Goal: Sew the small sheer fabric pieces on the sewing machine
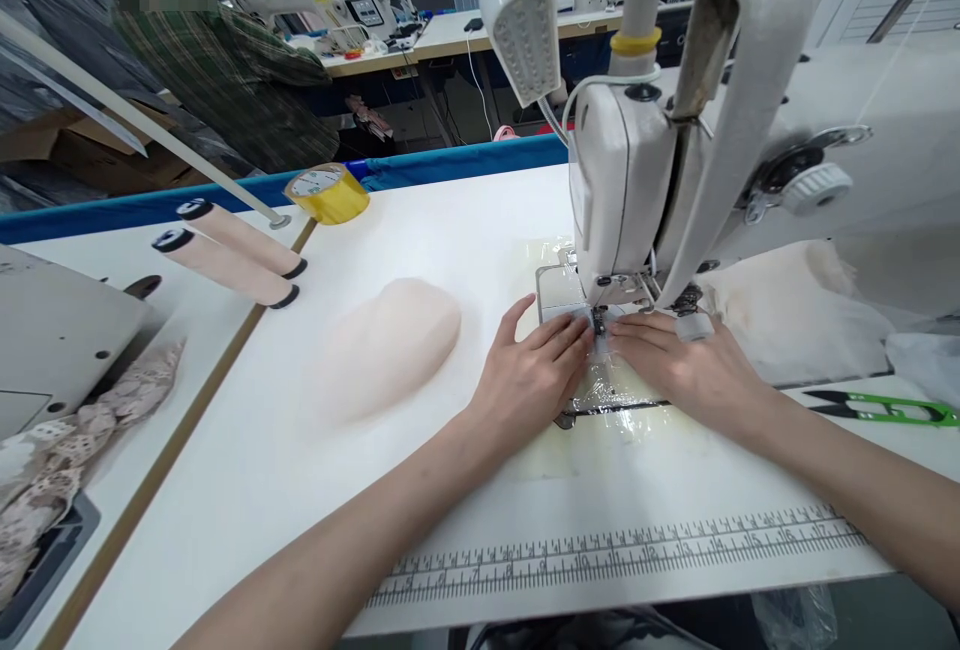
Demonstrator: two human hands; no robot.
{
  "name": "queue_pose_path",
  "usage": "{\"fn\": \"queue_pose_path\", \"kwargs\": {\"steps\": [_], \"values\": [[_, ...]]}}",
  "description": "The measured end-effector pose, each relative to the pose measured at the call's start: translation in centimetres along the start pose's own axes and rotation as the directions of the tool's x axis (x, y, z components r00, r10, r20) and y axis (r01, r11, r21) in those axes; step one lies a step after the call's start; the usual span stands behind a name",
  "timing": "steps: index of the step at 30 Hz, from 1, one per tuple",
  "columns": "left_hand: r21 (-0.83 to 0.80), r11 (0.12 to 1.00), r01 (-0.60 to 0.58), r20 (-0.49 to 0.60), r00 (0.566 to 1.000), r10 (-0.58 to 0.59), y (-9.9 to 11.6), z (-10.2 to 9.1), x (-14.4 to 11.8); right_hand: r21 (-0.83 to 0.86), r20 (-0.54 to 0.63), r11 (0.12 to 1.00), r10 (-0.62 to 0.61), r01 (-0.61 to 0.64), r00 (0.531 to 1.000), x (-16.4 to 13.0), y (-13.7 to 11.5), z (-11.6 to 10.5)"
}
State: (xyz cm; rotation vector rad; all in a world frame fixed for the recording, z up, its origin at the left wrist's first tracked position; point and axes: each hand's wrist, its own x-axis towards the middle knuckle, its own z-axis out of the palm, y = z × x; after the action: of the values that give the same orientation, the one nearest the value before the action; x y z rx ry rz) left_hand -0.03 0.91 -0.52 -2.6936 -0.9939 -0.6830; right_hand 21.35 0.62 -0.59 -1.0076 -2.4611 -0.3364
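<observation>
— While both hands lie flat at the needle, what exactly are they pressing on?

— A small pale piece of fabric (pixel 598 342), pinned between the fingertips right under the presser foot (pixel 598 322) of the sewing machine (pixel 637 180). The left hand (pixel 529 380) has its fingers stretched out and close together, tips on the left edge of the piece; the right hand (pixel 679 365) mirrors it from the other side. Neither hand grips anything: the fingers are extended and pushing down, not curled.

— Why flat like that?

— I judge it keeps the piece taut and steerable on both sides of the needle, with the fingertips just short of it.

— And the shiny sheet under the palms?

— Clear plastic film (pixel 615 400) over the needle plate, probably there so the fabric slides easily.

— What else is near the fingers?

— Well left of the left hand's fingers lies a pale pink padded cup (pixel 390 340), set apart from the machine. Beyond it are two thread cones (pixel 232 252) lying on their sides and a roll of yellow tape (pixel 328 192). Right of the right hand's fingers, past a heap of cream cloth (pixel 787 315), green thread snips (pixel 885 408) rest within reach. A printed ruler (pixel 622 552) runs along the table edge nearest the wrists.
</observation>
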Motion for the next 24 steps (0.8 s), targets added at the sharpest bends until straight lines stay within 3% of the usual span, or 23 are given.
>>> {"fn": "queue_pose_path", "kwargs": {"steps": [7,15,21,24], "values": [[0.013,1.0,0.0,0.014,1.0,0.0,-0.1,0.0,-0.1,-0.049,0.028,0.999,-0.018,0.019,0.999,0.2,0.0,-0.2],[0.116,0.992,0.053,0.043,0.997,-0.059,0.4,-0.8,-0.2,-0.135,-0.026,0.989,-0.069,0.065,0.997,0.3,-0.2,-0.5],[0.132,0.991,-0.017,-0.074,0.997,0.027,0.5,-1.9,-0.1,-0.045,-0.12,0.998,-0.045,0.04,0.992,0.2,-1.3,-0.9],[0.038,0.995,-0.088,-0.031,0.996,0.089,-0.1,-1.6,0.1,0.012,-0.089,0.999,-0.044,0.046,0.995,0.1,-1.9,-0.9]]}}
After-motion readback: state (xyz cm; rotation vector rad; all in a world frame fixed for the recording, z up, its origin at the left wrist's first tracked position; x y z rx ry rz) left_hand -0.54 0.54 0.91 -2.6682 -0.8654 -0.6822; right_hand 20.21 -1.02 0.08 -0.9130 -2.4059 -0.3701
